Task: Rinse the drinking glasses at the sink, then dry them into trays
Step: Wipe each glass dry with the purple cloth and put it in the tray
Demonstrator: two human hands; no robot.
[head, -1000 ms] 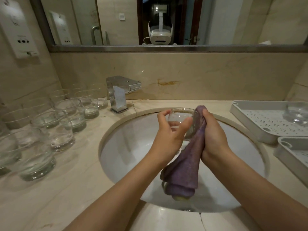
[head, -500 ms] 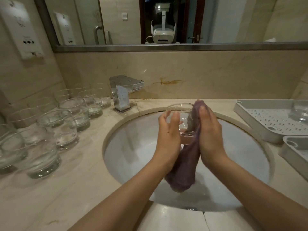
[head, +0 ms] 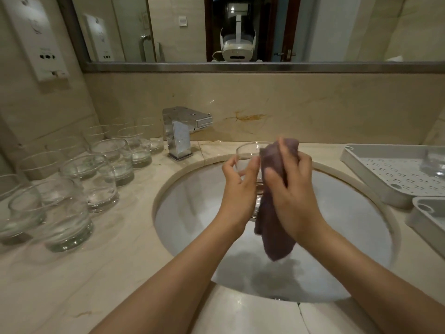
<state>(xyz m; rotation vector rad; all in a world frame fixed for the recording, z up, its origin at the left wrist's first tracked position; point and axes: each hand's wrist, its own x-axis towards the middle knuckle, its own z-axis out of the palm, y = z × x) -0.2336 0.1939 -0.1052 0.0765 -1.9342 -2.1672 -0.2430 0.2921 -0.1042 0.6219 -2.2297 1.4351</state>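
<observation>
From the head view, the left hand (head: 237, 189) has its grip curled round a clear drinking glass (head: 249, 156), held upright above the white sink (head: 192, 213). The right hand (head: 292, 194) clutches a purple cloth (head: 273, 227) pressed against the glass's right side, its tail hanging into the basin. On the desk (head: 108, 273) a cluster of glasses (head: 79, 184) stands left of the chrome faucet (head: 179, 135). To the right, two white trays (head: 375, 169) sit near the sink, one carrying a glass (head: 433, 162).
</observation>
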